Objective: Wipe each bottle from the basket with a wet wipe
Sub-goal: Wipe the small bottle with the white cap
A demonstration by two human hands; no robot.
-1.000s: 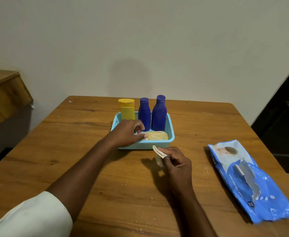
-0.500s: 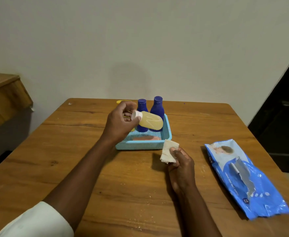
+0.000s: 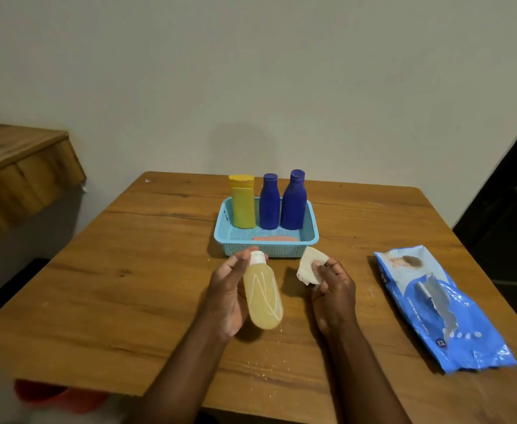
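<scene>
Standing by a plain wall, a wooden table [image 3: 128, 286]. Left hand [image 3: 226, 298] grips a pale yellow bottle [image 3: 263, 296]; right hand [image 3: 333, 289] pinches a folded, seemingly damp wipe [image 3: 310, 266].

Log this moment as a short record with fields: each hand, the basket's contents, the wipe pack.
left hand: holds pale yellow clear plastic bottle with white cap, out of the basket
right hand: fingers pinch folded white wet wipe
light blue plastic mesh basket: yellow bottle, two dark blue bottles upright; an orange item lying flat
blue wet-wipe pack: on wooden table, right side
</scene>
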